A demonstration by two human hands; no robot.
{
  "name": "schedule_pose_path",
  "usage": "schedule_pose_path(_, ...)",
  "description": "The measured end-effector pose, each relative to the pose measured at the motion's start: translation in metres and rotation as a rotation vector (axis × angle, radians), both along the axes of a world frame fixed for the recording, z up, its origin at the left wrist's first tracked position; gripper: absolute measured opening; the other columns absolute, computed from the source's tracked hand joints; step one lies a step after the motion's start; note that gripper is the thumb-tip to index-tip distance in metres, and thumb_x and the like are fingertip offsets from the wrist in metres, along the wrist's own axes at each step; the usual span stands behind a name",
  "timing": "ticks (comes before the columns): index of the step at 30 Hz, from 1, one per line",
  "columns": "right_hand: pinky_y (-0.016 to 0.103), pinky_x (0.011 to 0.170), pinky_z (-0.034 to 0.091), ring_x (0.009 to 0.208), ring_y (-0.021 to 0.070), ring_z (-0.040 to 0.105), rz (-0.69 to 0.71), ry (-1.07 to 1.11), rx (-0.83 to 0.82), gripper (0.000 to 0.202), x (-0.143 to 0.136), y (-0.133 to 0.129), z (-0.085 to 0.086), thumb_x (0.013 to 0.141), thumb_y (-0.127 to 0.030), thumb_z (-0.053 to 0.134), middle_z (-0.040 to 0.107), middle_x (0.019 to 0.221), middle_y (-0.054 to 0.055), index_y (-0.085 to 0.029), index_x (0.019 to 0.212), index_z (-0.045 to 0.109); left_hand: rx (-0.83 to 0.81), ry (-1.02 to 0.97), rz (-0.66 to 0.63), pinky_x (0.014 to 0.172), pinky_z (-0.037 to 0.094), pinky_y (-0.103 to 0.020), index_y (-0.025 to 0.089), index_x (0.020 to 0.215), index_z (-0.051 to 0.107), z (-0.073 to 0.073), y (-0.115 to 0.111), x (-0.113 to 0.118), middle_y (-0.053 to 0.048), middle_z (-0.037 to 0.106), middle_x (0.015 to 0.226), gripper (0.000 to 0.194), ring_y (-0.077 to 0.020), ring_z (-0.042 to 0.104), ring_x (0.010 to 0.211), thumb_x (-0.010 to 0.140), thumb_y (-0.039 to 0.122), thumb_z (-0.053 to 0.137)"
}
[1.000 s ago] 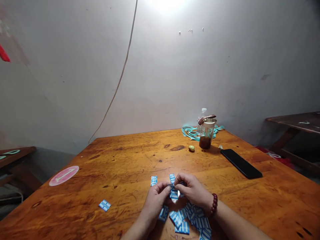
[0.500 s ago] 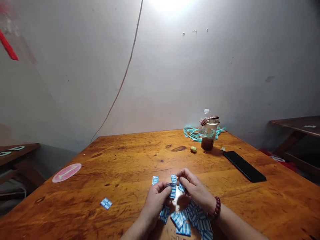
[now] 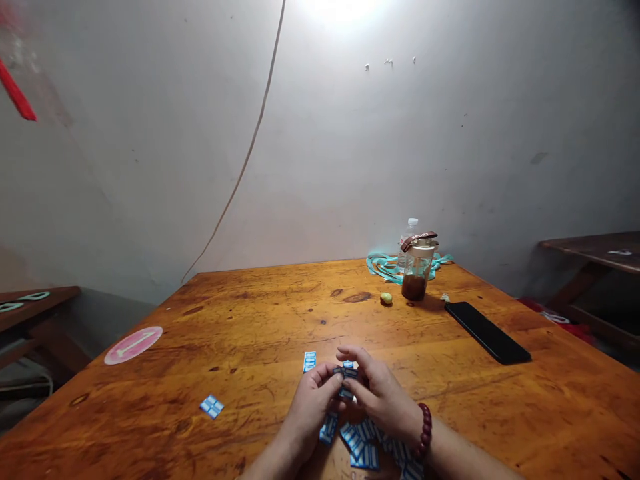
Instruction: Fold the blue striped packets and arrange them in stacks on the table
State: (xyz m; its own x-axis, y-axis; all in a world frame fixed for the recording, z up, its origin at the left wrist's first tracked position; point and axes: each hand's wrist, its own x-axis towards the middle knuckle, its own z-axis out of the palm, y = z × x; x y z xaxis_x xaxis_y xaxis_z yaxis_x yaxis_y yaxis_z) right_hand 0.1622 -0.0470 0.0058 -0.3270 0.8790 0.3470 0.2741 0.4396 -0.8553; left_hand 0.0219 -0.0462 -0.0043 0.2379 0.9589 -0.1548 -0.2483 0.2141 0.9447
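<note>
My left hand (image 3: 311, 403) pinches a small flat blue-and-white piece (image 3: 346, 393), its face now in shadow. Close against it, my right hand (image 3: 383, 397) has its thumb and fingers on a second such piece (image 3: 352, 373), and the two pieces meet or overlap between my fingertips. A loose pile of similar pieces (image 3: 365, 457) lies below my hands, partly hidden by the right wrist. One piece (image 3: 328, 428) sits just under my left hand, and another (image 3: 310, 361) lies just beyond it. A further piece (image 3: 349, 364) shows partly behind my fingers.
On the wooden table (image 3: 250, 313), a single piece (image 3: 212, 406) and a pink oval sticker (image 3: 134, 345) lie to the left. Rightward are a black phone (image 3: 486, 332), a drink bottle (image 3: 416, 275) with brown liquid, a clear plastic bottle (image 3: 411, 230), turquoise ribbon (image 3: 383, 265) and a small yellowish object (image 3: 386, 299).
My right hand has moved left with its piece, bringing it to the piece in my left hand. My left hand stays nearly in place.
</note>
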Motion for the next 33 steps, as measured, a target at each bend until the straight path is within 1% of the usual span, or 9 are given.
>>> schedule_pose_path(2, 0.021, 0.057, 0.04, 0.064, 0.0102, 0.05, -0.064, -0.004, -0.043, 0.03, 0.001, 0.003, -0.001, 0.074, -0.02, 0.05, 0.056, 0.09, 0.002, -0.022, 0.104, 0.047, -0.005, -0.025, -0.011, 0.049, 0.041, -0.018, 0.012, 0.078, 0.058, -0.002, 0.0, -0.001, -0.002, 0.06, 0.069, 0.021, -0.0077, 0.053, 0.053, 0.069, 0.031, 0.06)
schedule_pose_path(5, 0.019, 0.048, 0.034, 0.053, 0.008, 0.042, -0.065, 0.055, -0.13, 0.009, 0.003, 0.008, 0.0, 0.072, -0.025, 0.055, 0.051, 0.065, -0.003, -0.017, 0.076, 0.053, 0.02, -0.06, -0.007, 0.05, 0.041, -0.019, 0.012, 0.079, 0.058, -0.005, 0.0, -0.002, -0.002, 0.059, 0.069, 0.019, -0.008, 0.053, 0.055, 0.07, 0.029, 0.06)
schedule_pose_path(8, 0.019, 0.051, 0.034, 0.055, 0.0081, 0.042, 0.001, 0.186, -0.253, 0.016, 0.005, 0.013, 0.001, 0.069, -0.027, 0.057, 0.047, 0.058, -0.004, -0.015, 0.062, 0.05, 0.018, -0.051, 0.034, 0.048, 0.04, -0.018, 0.013, 0.077, 0.057, -0.007, 0.001, -0.002, -0.001, 0.058, 0.066, 0.017, -0.0076, 0.052, 0.052, 0.068, 0.027, 0.062)
schedule_pose_path(13, 0.018, 0.044, 0.029, 0.046, 0.0062, 0.037, 0.012, 0.282, -0.401, 0.014, 0.006, 0.018, 0.0, 0.066, -0.026, 0.058, 0.044, 0.052, -0.005, -0.014, 0.062, 0.052, -0.022, -0.017, 0.131, 0.045, 0.038, -0.016, 0.013, 0.073, 0.055, -0.004, 0.004, -0.003, 0.001, 0.057, 0.061, 0.019, -0.0073, 0.052, 0.05, 0.065, 0.027, 0.064)
schedule_pose_path(15, 0.018, 0.041, 0.027, 0.043, 0.0056, 0.035, 0.021, 0.285, -0.426, 0.013, 0.006, 0.018, -0.001, 0.066, -0.026, 0.058, 0.043, 0.05, -0.006, -0.015, 0.063, 0.053, -0.012, 0.008, 0.136, 0.043, 0.036, -0.016, 0.013, 0.074, 0.056, -0.001, 0.003, -0.003, 0.001, 0.056, 0.06, 0.019, -0.0069, 0.051, 0.049, 0.066, 0.029, 0.064)
schedule_pose_path(21, 0.019, 0.053, 0.035, 0.055, 0.0079, 0.043, 0.049, 0.263, -0.286, 0.008, 0.006, 0.015, 0.002, 0.07, -0.022, 0.053, 0.048, 0.058, -0.004, -0.015, 0.065, 0.053, 0.057, 0.023, 0.068, 0.049, 0.039, -0.016, 0.012, 0.076, 0.06, 0.007, -0.004, -0.001, 0.0, 0.058, 0.063, 0.02, -0.0069, 0.051, 0.053, 0.069, 0.03, 0.06)
schedule_pose_path(24, 0.019, 0.053, 0.035, 0.057, 0.0083, 0.043, 0.026, 0.242, -0.268, 0.007, 0.006, 0.015, -0.001, 0.072, -0.022, 0.052, 0.047, 0.061, -0.004, -0.015, 0.069, 0.051, 0.058, 0.034, 0.059, 0.05, 0.04, -0.017, 0.012, 0.076, 0.061, 0.008, -0.005, 0.0, -0.001, 0.059, 0.066, 0.019, -0.008, 0.052, 0.055, 0.068, 0.029, 0.062)
schedule_pose_path(28, 0.019, 0.052, 0.034, 0.057, 0.0082, 0.042, 0.013, 0.2, -0.23, 0.01, 0.005, 0.016, -0.007, 0.072, -0.023, 0.055, 0.046, 0.061, -0.005, -0.016, 0.069, 0.048, 0.048, 0.039, 0.058, 0.049, 0.039, -0.018, 0.012, 0.075, 0.061, 0.003, -0.002, -0.001, -0.002, 0.059, 0.066, 0.02, -0.0086, 0.053, 0.054, 0.066, 0.03, 0.063)
schedule_pose_path(33, 0.019, 0.051, 0.034, 0.056, 0.0078, 0.042, 0.096, 0.207, -0.279, 0.015, 0.004, 0.016, -0.011, 0.071, -0.026, 0.057, 0.046, 0.061, -0.005, -0.016, 0.068, 0.047, 0.035, -0.001, 0.015, 0.046, 0.037, -0.017, 0.011, 0.074, 0.061, -0.004, 0.002, -0.004, -0.001, 0.058, 0.061, 0.019, -0.0067, 0.049, 0.049, 0.067, 0.029, 0.063)
